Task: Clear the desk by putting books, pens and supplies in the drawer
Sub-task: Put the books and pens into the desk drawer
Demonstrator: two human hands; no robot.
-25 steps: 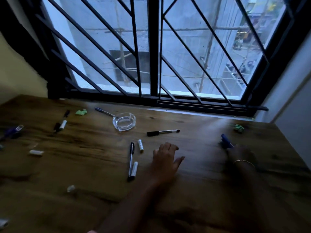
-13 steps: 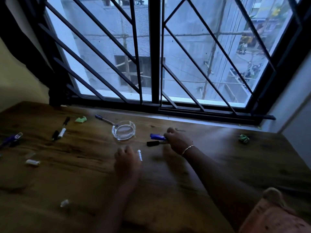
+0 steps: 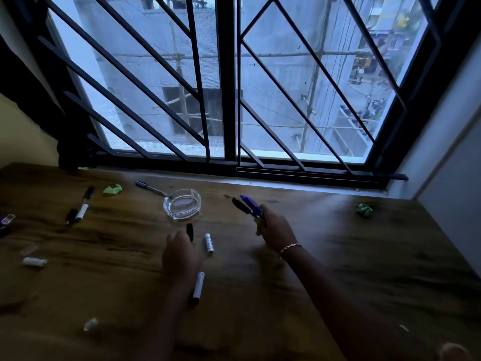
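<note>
Head view:
- Right hand [image 3: 276,227] raised over desk [image 3: 338,269]; fingers clamped on blue pen [image 3: 249,202] and black marker [image 3: 240,205], both tips jutting far-left past knuckles.
- Left hand [image 3: 181,254] knuckles-up, fingers curled down over black pen [image 3: 190,231]; actual grip: cannot tell.
- White marker [image 3: 198,286] lies just beside left wrist.
- Glass ashtray [image 3: 182,204] far of left hand; purple-capped pen [image 3: 149,188] touches its far-left rim.
- Small white tube [image 3: 209,243] between hands.
- Green paper wads [image 3: 112,189] far left and far right; two markers [image 3: 79,211] left.

Ashtray [image 3: 182,204] on desk [image 3: 338,256]; pen [image 3: 149,188] behind it, tube [image 3: 209,243] before.
</note>
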